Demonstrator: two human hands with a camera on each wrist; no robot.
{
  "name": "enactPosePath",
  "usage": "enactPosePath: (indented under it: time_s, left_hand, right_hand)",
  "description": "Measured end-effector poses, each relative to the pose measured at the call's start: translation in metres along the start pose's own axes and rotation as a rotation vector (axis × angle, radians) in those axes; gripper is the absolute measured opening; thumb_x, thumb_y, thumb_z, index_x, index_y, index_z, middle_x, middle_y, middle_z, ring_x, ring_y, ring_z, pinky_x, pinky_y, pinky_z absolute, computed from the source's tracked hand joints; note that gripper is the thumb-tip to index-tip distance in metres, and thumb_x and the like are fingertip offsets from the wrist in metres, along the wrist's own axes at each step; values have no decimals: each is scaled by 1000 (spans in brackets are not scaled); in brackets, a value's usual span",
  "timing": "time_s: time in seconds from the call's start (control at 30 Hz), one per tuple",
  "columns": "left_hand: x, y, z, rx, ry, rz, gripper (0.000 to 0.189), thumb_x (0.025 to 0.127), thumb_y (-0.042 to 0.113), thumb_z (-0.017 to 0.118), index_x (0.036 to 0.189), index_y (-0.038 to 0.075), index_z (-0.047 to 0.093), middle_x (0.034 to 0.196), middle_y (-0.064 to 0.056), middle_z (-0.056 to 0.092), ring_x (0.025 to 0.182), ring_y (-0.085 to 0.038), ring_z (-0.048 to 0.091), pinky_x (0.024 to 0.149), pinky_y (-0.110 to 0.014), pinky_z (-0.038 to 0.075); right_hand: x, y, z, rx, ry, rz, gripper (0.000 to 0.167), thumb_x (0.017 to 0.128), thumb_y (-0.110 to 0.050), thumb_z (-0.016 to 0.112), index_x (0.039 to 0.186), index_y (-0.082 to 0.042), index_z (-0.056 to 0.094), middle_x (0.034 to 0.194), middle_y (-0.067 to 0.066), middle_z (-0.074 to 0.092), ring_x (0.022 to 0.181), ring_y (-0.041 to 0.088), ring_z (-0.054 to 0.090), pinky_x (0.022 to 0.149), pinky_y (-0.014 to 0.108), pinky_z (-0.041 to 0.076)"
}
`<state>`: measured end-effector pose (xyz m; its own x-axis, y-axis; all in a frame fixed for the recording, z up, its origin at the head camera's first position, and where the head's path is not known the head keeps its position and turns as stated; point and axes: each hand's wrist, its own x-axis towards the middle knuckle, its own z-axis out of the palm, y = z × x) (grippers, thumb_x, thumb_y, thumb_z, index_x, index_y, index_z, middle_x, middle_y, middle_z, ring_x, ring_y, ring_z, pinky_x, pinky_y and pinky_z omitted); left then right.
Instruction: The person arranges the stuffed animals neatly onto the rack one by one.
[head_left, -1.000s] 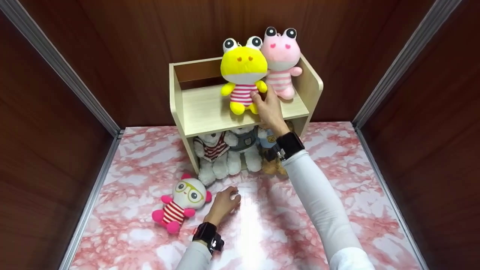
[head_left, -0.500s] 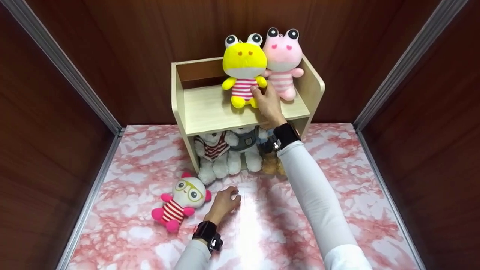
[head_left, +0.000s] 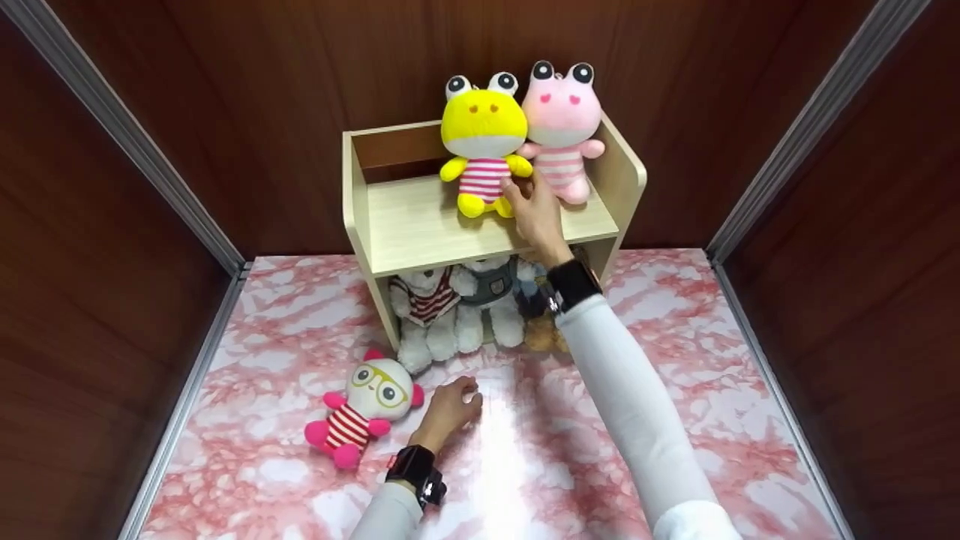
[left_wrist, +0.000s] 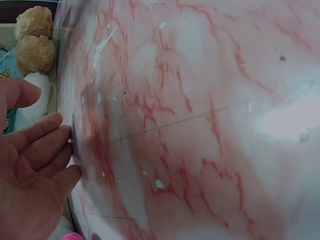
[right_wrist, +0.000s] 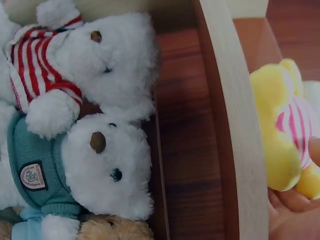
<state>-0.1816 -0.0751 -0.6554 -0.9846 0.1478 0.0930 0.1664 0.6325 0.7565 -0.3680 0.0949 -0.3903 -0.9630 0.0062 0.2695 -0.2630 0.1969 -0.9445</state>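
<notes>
On the upper board of a light wooden shelf (head_left: 409,244) is a yellow frog plush (head_left: 484,131) with a pink-striped body. My right hand (head_left: 538,217) holds it low on its side, thumb in front and the other fingers mostly hidden. The right wrist view shows its yellow underside (right_wrist: 280,160) above the board. Close beside it, a pink frog plush (head_left: 561,116) leans in the shelf's right corner. Below, my left hand (head_left: 448,409) rests on the marbled surface with fingers loosely bent, holding nothing. To its left lies a pink-and-white panda plush (head_left: 349,426) with yellow glasses.
The lower compartment holds a white bear in red stripes (head_left: 427,307), a white bear in a dark sweater (head_left: 491,296) and a brown bear (head_left: 544,334) partly behind my right wrist. Dark wooden walls (head_left: 112,300) with metal corner strips enclose the surface.
The yellow frog plush has shifted slightly back on the upper board, its feet farther from the front edge, my right hand moving with it. My left hand and the panda plush have stayed put.
</notes>
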Motion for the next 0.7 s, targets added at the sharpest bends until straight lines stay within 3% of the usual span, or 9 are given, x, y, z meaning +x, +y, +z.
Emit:
enactPosePath:
  time_s: [0.17,0.37,0.53,0.7]
  left_hand:
    - [-1,1,-1,-15,-3,9,17,91,13,68,102,1,69,106,-17,77,108,-35,72,94,-48,56]
    - [-4,2,2,1,-60,36,21,92,14,68,106,-2,68,104,-18,75,103,-36,71,91,-49,57]
    - [3,4,0,57,-53,80,25,92,14,69,110,-2,67,104,-18,74,99,-37,71,88,-49,56]
    - [-1,6,-4,68,-25,69,25,93,12,69,116,0,69,108,-19,74,102,-36,71,90,-49,56]
  right_hand:
    - [-34,8,-13,142,62,-107,56,106,-11,57,153,10,36,148,28,53,138,32,52,113,29,42]
    - [-98,36,-54,215,112,-220,45,106,-6,55,146,12,44,145,27,55,136,37,53,114,36,43]
    - [-144,74,-96,130,145,-194,38,108,-4,51,143,10,51,142,26,58,133,36,54,112,30,43]
    - [-184,90,-117,7,146,-118,37,108,-2,50,141,13,50,139,32,57,131,44,54,105,20,44]
